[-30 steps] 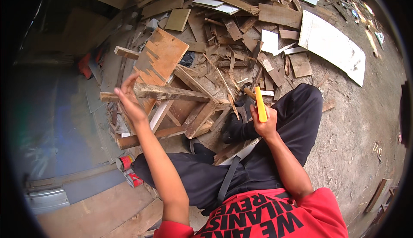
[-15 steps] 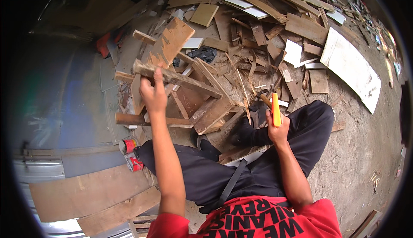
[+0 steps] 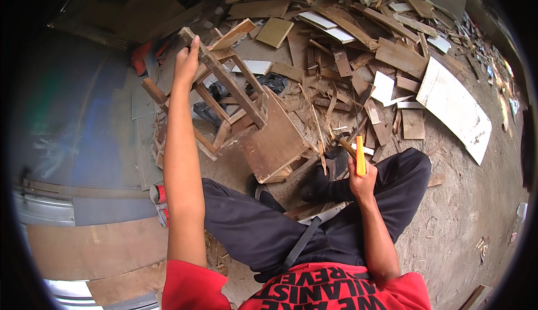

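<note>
head view: left hand [image 3: 187, 64] closed around the upper end of a wooden bar [image 3: 224, 77], thumb lying along it. bar is part of a battered wooden frame [image 3: 274, 142], tilted on the ground ahead of the feet, short of the scrap wood [image 3: 400, 58]. right hand [image 3: 363, 182] in a closed fist on a yellow handle [image 3: 360, 154] poking up past the fingers, near the right knee. brown wooden shaft [image 3: 348, 147] just beside that fist; can't tell if it's in the same grip. writing: big black block letters on the red shirt [image 3: 246, 304], upside down from here. red cans [image 3: 159, 194] left of the left knee, print too small to read.
</note>
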The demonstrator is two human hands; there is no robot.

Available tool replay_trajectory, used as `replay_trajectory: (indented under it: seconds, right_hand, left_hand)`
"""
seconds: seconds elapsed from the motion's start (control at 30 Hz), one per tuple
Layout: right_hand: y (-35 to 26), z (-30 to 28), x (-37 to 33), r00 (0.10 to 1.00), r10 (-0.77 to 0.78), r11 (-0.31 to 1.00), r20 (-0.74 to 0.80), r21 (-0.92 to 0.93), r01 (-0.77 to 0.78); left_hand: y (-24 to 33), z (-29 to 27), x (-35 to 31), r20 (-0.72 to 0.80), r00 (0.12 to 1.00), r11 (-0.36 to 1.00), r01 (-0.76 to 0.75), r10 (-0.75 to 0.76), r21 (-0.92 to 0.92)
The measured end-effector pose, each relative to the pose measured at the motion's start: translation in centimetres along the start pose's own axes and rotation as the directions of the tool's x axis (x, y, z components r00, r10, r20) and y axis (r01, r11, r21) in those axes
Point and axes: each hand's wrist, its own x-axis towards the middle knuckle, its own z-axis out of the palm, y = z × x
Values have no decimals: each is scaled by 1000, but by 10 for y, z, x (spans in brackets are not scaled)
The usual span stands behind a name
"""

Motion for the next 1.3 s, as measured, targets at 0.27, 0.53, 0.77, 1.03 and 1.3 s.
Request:
replay_trajectory:
  seconds: [0.27, 0.53, 0.77, 1.03, 1.3]
  right_hand:
    - [5, 2, -5, 1000, 1, 1000, 14, -19, -1]
    - [-19, 2, -28, 938, -325, 942, 123, -45, 332]
    - [-94, 19, -51, 748, -644, 731, 162, 421, 538]
    - [-139, 15, -52, 775, -559, 820, 294, 336, 464]
    - [-189, -28, -44, 782, -544, 804, 305, 457, 381]
  left_hand:
    - [-15, 6, 2, -116, 989, 965, -57, 89, 254]
    - [-12, -26, -23, 336, 903, 930, -334, 270, 150]
    - [-16, 4, -97, 77, 910, 660, -353, 408, 663]
    - [18, -16, -98, 42, 937, 770, -310, 347, 557]
    - [-49, 4, -104, 223, 962, 920, -227, 160, 319]
